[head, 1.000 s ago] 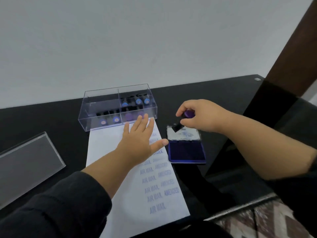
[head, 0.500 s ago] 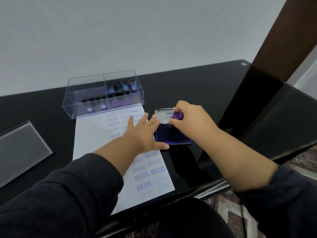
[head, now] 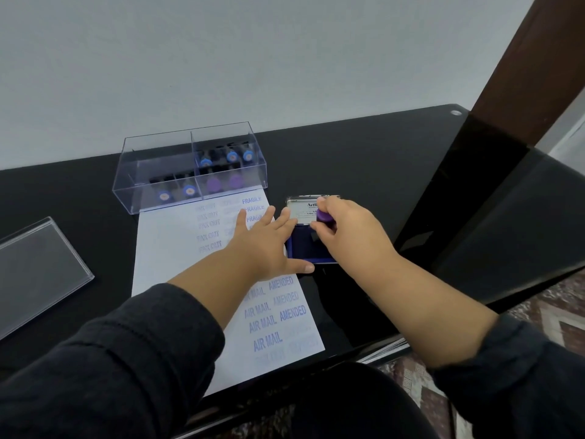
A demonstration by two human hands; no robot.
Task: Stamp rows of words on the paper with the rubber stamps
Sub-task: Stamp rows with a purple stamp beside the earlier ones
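A white sheet of paper [head: 171, 258] lies on the black table, printed with blue rows reading FAX OUT, FRAGILE, AIR MAIL and AMENDED. My left hand [head: 262, 245] lies flat on the sheet with fingers spread. To its right sits an open blue ink pad [head: 302, 248] with its lid up. My right hand [head: 348, 236] grips a purple-knobbed rubber stamp [head: 324, 217] and holds its black base down on the pad.
A clear plastic box [head: 158, 172] with several blue and purple stamps stands at the paper's far end. Its clear lid [head: 38, 267] lies at the left. The table's front edge runs close to my body; a dark wooden post rises at the right.
My right hand has brought the stamp from above the pad's lid down onto the ink surface. My left hand has stayed flat on the paper. The camera has tilted down.
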